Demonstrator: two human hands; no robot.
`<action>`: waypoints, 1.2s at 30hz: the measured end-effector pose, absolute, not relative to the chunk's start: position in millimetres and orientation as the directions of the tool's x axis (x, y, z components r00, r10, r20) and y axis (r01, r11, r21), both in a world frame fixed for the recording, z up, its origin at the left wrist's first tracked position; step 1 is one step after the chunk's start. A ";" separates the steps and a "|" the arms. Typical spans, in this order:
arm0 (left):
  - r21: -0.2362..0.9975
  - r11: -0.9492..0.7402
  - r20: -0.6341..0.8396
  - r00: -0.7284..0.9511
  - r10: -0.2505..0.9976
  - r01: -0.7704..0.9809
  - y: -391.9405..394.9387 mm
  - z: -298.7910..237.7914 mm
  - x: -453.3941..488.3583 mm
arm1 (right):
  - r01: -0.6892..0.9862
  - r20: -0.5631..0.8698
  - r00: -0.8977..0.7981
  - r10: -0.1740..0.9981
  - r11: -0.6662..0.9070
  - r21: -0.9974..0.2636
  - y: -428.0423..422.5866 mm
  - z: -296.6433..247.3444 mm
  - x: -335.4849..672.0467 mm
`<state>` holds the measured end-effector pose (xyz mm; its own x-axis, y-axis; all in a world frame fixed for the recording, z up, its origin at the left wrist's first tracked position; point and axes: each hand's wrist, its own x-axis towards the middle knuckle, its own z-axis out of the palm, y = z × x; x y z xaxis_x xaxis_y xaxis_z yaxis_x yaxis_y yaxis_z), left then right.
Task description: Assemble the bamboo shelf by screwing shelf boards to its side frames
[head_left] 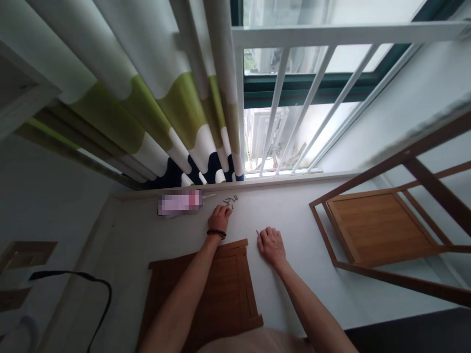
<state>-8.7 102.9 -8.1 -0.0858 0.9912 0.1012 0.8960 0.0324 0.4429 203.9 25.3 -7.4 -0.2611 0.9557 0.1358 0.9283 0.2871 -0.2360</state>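
Brown wood panel (230, 282) under the L forearm (191, 289), and just past its far edge the left grip (221, 214) is down at the white ledge (298, 211), fingers bunched narrow, right at the near side of the small metal pcs (230, 200). Can't tell if one's pinched. Right grip (271, 245), off to its right: curled low, thin dark pc (258, 232) poking out by the fingertips; held or only touching, can't say. Best technique IMO: one pc at a time, tips only, approx. mid-length, w/ light pressure so neighbours don't scatter. Right grip should stay steady meanwhile. Pink pack (180, 201) sits left of the left grip; framed wood piece (380, 228), well right of the right grip.
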 end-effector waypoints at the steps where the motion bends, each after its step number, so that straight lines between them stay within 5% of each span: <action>1: 0.427 0.035 0.102 -0.087 0.991 0.903 103.2 -9.1 -8.7 | 0.929 0.133 -0.261 0.956 0.287 -0.236 25.3 -8.3 204.0; 8: 0.403 0.031 0.072 -0.065 0.995 0.915 101.4 -9.6 -16.5 | 0.955 0.062 -0.152 0.987 0.162 -0.248 16.7 -10.6 204.3; 13: 0.618 0.088 0.020 -0.127 0.992 0.781 94.8 -3.8 -16.6 | 0.973 -0.072 -0.016 0.997 -0.001 -0.231 4.9 -3.4 220.4; 18: 0.778 -0.019 0.062 -0.047 0.997 0.628 83.6 11.5 16.6 | 0.860 -0.204 0.105 0.973 -0.191 -0.473 -13.7 -2.0 265.8; 23: 0.930 0.035 -0.084 0.119 0.989 0.366 62.1 22.2 82.2 | 0.378 -0.437 0.284 0.854 -0.518 -0.767 -40.4 4.8 316.5; 28: 0.941 0.060 -0.110 0.135 0.985 0.332 36.7 4.5 143.3 | 0.498 -0.221 0.246 0.944 -0.319 -0.806 -53.5 13.4 342.0; 36: 0.925 0.256 -0.291 0.089 0.953 0.281 35.4 -11.6 156.2 | 0.736 0.134 0.079 0.988 0.033 -0.677 -55.2 7.7 358.6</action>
